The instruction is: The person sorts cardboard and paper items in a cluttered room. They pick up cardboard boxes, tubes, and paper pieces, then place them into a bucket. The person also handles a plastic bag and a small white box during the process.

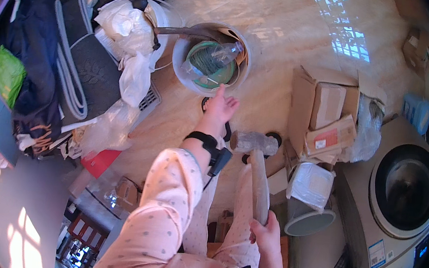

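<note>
My right hand (269,237) is wrapped around the wooden handle (259,187) of a sledgehammer. Its worn metal head (254,143) points away from me, above the floor. My left hand (221,108) reaches forward with the index finger stretched out and the other fingers partly curled, nothing visible in it. That fingertip is at the near rim of a white bucket (177,74); whether it touches cannot be told. Inside the bucket are a green reel of cord (209,62), a clear plastic bottle (230,51) and brown cardboard (244,51). A dark wooden handle (179,31) sticks out over its left rim.
To the left stand a second white bucket with plastic bags (125,22), folded grey mats (95,71) and piled clothes (36,60). An open cardboard box (302,104), a grey bin (310,223) and a washing machine (380,242) stand at right.
</note>
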Tool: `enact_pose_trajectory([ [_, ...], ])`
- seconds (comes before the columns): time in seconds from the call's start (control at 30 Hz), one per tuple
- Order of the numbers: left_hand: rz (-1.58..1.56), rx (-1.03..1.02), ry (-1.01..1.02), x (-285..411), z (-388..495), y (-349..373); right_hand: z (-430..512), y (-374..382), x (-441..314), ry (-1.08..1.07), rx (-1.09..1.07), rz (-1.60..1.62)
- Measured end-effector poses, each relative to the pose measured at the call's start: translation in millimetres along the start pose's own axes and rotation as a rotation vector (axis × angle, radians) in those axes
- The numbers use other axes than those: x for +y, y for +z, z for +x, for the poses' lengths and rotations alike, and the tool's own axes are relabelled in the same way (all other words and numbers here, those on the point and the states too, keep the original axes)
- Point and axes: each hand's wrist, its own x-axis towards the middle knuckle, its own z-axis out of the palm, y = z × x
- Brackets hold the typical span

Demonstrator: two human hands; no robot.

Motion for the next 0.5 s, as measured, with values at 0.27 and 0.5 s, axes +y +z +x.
enact_pose_trajectory([
  [0.27, -0.400, -0.303, 0.041, -34.5, 64.6, 2.8, 29.3, -4.1, -9.5, 0.119, 0.099, 0.035],
  [0.5, -0.599, -0.563, -0.081, -42.2, 61.0, 21.7, 34.8, -20.3, -14.3, 0.148, 0.183, 0.020],
])
